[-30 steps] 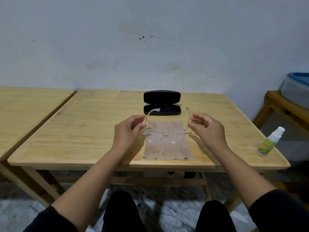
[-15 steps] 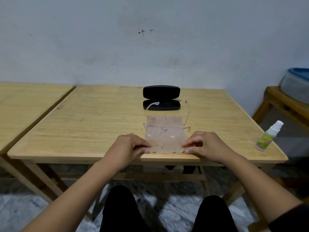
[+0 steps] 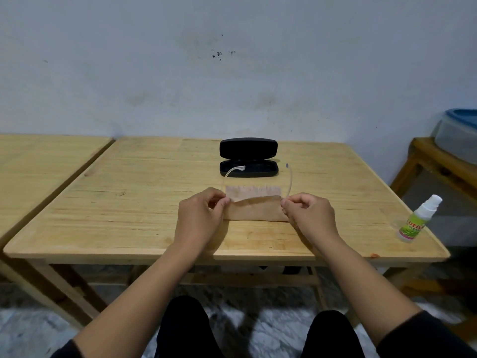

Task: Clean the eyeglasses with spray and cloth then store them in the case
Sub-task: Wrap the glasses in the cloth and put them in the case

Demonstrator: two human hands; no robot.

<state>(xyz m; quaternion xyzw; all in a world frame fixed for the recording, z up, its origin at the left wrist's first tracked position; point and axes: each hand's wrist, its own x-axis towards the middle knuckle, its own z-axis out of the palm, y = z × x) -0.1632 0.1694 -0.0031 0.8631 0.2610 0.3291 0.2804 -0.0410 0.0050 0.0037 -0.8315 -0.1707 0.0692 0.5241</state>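
A tan cleaning cloth (image 3: 254, 209) lies on the wooden table (image 3: 129, 202), its near half folded up and over the lenses of the clear-framed eyeglasses (image 3: 290, 180). Only the two temple arms stick out toward the back. My left hand (image 3: 201, 215) pinches the folded edge at its left corner and my right hand (image 3: 308, 211) pinches the right corner. Behind the cloth stands the black glasses case (image 3: 248, 157), open, with its lid upright. A small spray bottle (image 3: 418, 218) with a green label and white cap stands near the table's right edge.
A second wooden table (image 3: 38, 161) adjoins on the left. To the right is a low wooden stand (image 3: 436, 161) holding a grey tub with a blue lid (image 3: 458, 133). A pale wall runs behind. My knees show below the table's front edge.
My hands let go of the glasses' arms, dropped to the cloth's near corners, and have folded its near half forward over the lenses.
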